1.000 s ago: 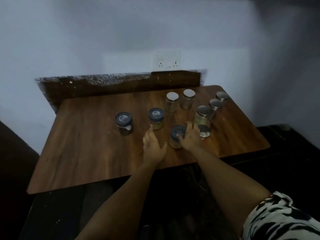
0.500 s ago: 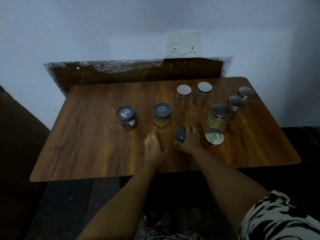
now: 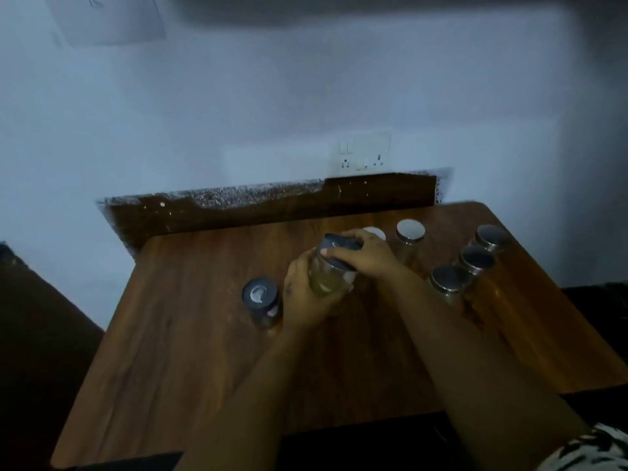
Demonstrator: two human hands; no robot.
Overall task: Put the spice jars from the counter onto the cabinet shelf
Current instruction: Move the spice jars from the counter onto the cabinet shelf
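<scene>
A glass spice jar with a dark lid (image 3: 326,271) is lifted above the wooden counter (image 3: 190,362), tilted. My left hand (image 3: 304,297) cups its body from below and left. My right hand (image 3: 365,254) wraps over its lid. Another dark-lidded jar (image 3: 261,302) stands just left of my left hand. Two silver-lidded jars stand behind: one (image 3: 409,241) in plain sight, one (image 3: 375,232) mostly hidden by my right hand. Three metal-lidded jars (image 3: 450,283) (image 3: 475,261) (image 3: 491,237) line up at the right. No cabinet shelf is in view.
A dark backsplash strip (image 3: 272,205) runs along the counter's far edge under a wall socket plate (image 3: 362,156). A dark edge (image 3: 339,8) crosses the top of the view. Dark floor lies to the left and below the counter's front edge.
My right hand has picked the dark-lidded jar up off the counter and my left hand has closed around its body. The camera has tilted upward, showing more wall.
</scene>
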